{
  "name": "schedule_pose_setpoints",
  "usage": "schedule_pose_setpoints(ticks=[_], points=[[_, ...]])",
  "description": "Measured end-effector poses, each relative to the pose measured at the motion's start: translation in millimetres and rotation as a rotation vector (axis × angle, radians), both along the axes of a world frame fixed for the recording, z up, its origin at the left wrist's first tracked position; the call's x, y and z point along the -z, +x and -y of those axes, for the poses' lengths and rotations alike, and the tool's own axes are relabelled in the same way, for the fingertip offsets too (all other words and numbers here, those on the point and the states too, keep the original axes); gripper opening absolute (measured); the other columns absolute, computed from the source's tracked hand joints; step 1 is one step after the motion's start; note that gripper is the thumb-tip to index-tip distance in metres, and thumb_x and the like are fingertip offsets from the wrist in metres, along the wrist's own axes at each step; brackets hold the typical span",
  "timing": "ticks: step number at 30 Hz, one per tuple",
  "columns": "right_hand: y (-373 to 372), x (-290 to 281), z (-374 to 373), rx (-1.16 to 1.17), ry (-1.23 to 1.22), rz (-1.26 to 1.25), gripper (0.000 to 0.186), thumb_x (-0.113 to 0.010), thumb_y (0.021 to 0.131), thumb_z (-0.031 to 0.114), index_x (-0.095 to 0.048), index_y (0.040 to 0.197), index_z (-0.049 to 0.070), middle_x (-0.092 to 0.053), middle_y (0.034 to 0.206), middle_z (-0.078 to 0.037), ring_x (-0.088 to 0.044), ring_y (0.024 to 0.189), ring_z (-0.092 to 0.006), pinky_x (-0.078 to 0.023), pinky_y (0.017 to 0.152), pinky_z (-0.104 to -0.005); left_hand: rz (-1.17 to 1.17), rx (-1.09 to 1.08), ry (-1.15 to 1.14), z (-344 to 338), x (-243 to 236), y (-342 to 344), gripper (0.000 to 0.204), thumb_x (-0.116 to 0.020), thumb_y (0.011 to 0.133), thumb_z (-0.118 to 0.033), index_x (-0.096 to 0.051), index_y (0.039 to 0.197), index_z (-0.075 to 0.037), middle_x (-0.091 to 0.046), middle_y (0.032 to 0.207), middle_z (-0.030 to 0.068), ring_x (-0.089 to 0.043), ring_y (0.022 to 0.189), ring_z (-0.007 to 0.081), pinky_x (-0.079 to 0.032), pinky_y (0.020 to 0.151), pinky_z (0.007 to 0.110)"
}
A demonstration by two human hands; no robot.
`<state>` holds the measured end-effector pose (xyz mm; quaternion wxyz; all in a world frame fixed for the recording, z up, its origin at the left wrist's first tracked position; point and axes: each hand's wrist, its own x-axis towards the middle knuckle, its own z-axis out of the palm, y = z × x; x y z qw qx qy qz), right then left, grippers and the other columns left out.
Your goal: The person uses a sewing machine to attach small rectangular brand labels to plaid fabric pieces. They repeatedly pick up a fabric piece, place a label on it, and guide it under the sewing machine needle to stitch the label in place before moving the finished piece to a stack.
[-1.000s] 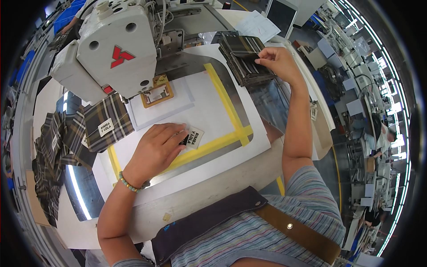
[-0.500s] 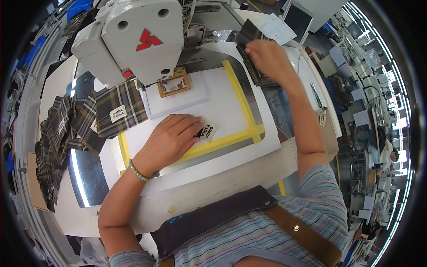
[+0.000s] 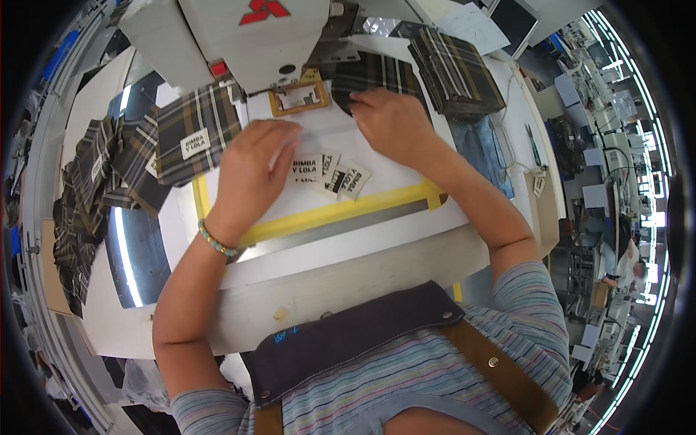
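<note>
With the left hand (image 3: 250, 170) flat beside the loose labels (image 3: 330, 172) and right fingers (image 3: 370, 109) pinching the plaid piece (image 3: 377, 72), a careless sweep could scatter those labels.

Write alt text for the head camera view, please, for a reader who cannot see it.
A person's left hand rests beside small white labels on a white table, while the right hand presses a dark plaid cloth piece under a white sewing machine. More plaid pieces lie to the left.
</note>
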<state>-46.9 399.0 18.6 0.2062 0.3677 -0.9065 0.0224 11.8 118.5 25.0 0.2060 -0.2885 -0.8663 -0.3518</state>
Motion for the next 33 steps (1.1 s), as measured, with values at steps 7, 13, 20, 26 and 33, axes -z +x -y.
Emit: schedule_pose_setpoints(ticks=[7, 13, 20, 26, 33], points=[[46.0, -39.7, 21.0, -0.231, -0.162, 0.327, 0.022, -0.076, 0.094, 0.025, -0.08, 0.107, 0.008, -0.077, 0.11, -0.004, -0.071, 0.106, -0.025, -0.061, 0.084, -0.0407, 0.424, -0.1, 0.288, 11.3, 5.2, -15.0, 0.02, -0.066, 0.108, -0.012, -0.078, 0.12, -0.003, -0.08, 0.113, 0.008, -0.073, 0.103, 0.0162, -0.057, 0.091, 0.03], [52.9, -14.1, 34.4, -0.466, -0.027, 0.286, 0.04, -0.077, 0.095, 0.024, -0.073, 0.131, 0.006, -0.068, 0.146, -0.009, -0.062, 0.137, -0.0285, -0.053, 0.113, -0.0416, 0.527, -0.066, 0.45, 23.6, 16.8, -28.3, 0.025, -0.063, 0.112, -0.018, -0.077, 0.123, -0.001, -0.08, 0.116, 0.0038, -0.071, 0.105, 0.012, -0.055, 0.095, 0.029], [60.2, -23.8, -4.4, -0.34, 0.016, 0.442, 0.041, -0.077, 0.096, 0.024, -0.072, 0.131, 0.004, -0.067, 0.148, -0.011, -0.061, 0.139, -0.0286, -0.052, 0.114, -0.0414, 0.521, -0.017, 0.43, 26.4, 19.4, -29.2, 0.025, -0.064, 0.112, -0.019, -0.076, 0.123, 0.0, -0.08, 0.117, 0.0041, -0.071, 0.107, 0.0128, -0.055, 0.096, 0.029], [59.0, -37.2, -2.6, -0.338, -0.147, 0.373, 0.029, -0.079, 0.093, 0.023, -0.078, 0.115, 0.003, -0.074, 0.129, -0.009, -0.069, 0.121, -0.0297, -0.057, 0.099, -0.0428, 0.533, -0.013, 0.4, 21.0, 18.1, -26.7, 0.025, -0.064, 0.112, -0.019, -0.077, 0.123, 0.0, -0.08, 0.117, 0.004, -0.071, 0.107, 0.0122, -0.054, 0.097, 0.029], [83.3, -11.8, 37.1, -0.358, 0.137, 0.054, 0.013, -0.078, 0.082, 0.012, -0.072, 0.089, 0.003, -0.072, 0.104, -0.008, -0.069, 0.097, -0.0234, -0.057, 0.082, -0.0374, 0.519, -0.012, 0.387, 23.3, 19.4, -28.1, 0.024, -0.065, 0.111, -0.017, -0.077, 0.123, 0.0, -0.08, 0.118, 0.0039, -0.07, 0.107, 0.0112, -0.054, 0.096, 0.028]])
